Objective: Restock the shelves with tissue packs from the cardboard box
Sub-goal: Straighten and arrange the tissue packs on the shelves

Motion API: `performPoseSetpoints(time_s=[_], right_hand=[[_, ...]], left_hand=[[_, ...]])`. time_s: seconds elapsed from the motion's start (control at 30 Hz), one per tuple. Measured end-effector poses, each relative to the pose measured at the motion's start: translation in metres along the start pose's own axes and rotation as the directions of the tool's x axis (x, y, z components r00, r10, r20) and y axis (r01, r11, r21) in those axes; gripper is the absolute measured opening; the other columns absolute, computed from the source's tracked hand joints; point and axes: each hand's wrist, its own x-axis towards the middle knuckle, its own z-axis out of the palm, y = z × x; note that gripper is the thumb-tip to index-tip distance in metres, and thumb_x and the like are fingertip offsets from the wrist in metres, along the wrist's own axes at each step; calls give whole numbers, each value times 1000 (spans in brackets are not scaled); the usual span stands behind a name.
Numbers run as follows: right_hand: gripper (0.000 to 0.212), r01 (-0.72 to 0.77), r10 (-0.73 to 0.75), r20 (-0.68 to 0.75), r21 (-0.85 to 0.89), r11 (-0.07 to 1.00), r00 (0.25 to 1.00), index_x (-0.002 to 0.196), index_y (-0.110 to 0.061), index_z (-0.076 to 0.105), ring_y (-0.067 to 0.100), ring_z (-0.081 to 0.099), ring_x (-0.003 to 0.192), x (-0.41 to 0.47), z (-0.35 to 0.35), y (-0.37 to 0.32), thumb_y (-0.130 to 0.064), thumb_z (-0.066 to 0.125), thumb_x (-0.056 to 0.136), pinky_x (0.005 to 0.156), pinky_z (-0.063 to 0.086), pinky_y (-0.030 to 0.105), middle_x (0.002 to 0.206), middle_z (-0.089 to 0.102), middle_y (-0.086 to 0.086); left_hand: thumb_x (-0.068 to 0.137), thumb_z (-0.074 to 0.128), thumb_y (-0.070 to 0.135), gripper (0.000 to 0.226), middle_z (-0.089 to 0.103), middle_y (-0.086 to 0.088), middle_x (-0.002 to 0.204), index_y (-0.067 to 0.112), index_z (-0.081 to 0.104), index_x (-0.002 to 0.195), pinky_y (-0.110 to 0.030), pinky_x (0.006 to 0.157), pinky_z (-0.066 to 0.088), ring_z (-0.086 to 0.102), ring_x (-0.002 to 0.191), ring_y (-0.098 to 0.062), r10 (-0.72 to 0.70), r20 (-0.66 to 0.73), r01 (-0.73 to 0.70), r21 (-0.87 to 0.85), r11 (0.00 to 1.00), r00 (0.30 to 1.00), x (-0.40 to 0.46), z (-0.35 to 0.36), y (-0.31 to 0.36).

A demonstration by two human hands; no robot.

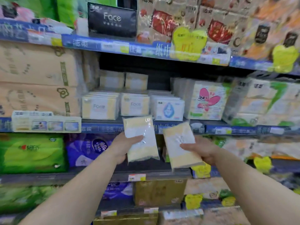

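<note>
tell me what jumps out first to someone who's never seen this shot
Two cream-and-white tissue packs held up mid-frame before the shelves: the left hand holds one pack, the right hand the other pack. Just above them, matching Face packs stand in rows on the middle shelf. On the shelf above, a black Face pack and a bright yellow tag on the shelf edge stand out.

You hold two tissue packs, the left tissue pack (141, 140) and the right tissue pack (180, 145), both pale yellow with a white band across the middle. On the shelf before you, the stacked Face packs (100, 108) show the same yellow and white. The black Face box (112, 20) carries white lettering. The shelf edge strip (113, 46) is blue. The flower-print pack (207, 99) is white with pink petals.
</note>
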Motion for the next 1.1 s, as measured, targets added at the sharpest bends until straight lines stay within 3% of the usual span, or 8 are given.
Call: performPoseSetpoints(time_s=[0.2,0.3,0.4,0.57,0.7,0.87,1.0,1.1], right_hand=[[21,94,-90,124,-25,995,988,107,-12,63,23,69,87,58,9,-35,-6,67,87,77,57,37,100,72,7],[28,153,-132,171,-115,982,976,113,-10,63,25,68,94,89,27,-59,-9,69,86,88,55,42,105,71,8],[36,227,-185,197,-217,949,963,118,-13,59,25,68,98,115,43,-89,-15,72,85,87,55,41,112,69,7],[34,356,-279,238,-402,843,930,113,-20,60,21,68,96,148,56,-144,-20,75,82,86,56,41,109,70,2],[27,407,-309,264,-590,697,914,103,-20,61,19,67,93,169,67,-172,-22,76,81,80,56,36,104,69,0],[34,479,-368,334,-760,439,868,109,-16,63,21,64,99,193,84,-191,-27,76,79,84,52,33,108,67,1],[52,519,-418,415,-836,175,809,125,-15,56,22,55,106,218,98,-186,-34,75,80,79,40,27,125,59,3],[63,512,-517,402,-855,85,756,139,-26,44,25,42,125,234,104,-168,-34,71,83,96,36,32,137,47,5]], left_hand=[[84,69,6,24,71,-12,106,15,63,106,-44,83,54,67,97,-29,-29,-140,29,2,1000,990,25,-26,6],[83,70,5,26,72,-13,106,12,65,107,-46,86,54,69,96,-30,-8,-189,7,-7,1000,982,40,-51,15],[81,72,8,34,72,-12,107,12,64,114,-51,90,52,68,99,-32,23,-205,-21,10,1000,978,58,-78,27],[81,69,7,30,72,-14,106,10,64,110,-42,78,56,69,96,-31,80,-224,-90,-35,995,971,87,-105,48],[83,67,6,25,73,-12,103,12,65,107,-39,70,60,69,95,-30,90,-218,-100,-32,994,972,95,-113,52],[83,66,4,27,73,-14,105,11,63,109,-44,75,58,68,97,-32,113,-287,-133,-53,990,951,99,-121,55],[84,66,6,28,73,-13,104,13,62,111,-44,73,59,70,95,-32,112,-323,-138,-57,989,940,97,-117,53],[84,67,8,31,73,-13,106,13,61,114,-47,79,56,69,98,-34,98,-344,-123,-53,991,934,96,-115,49]])
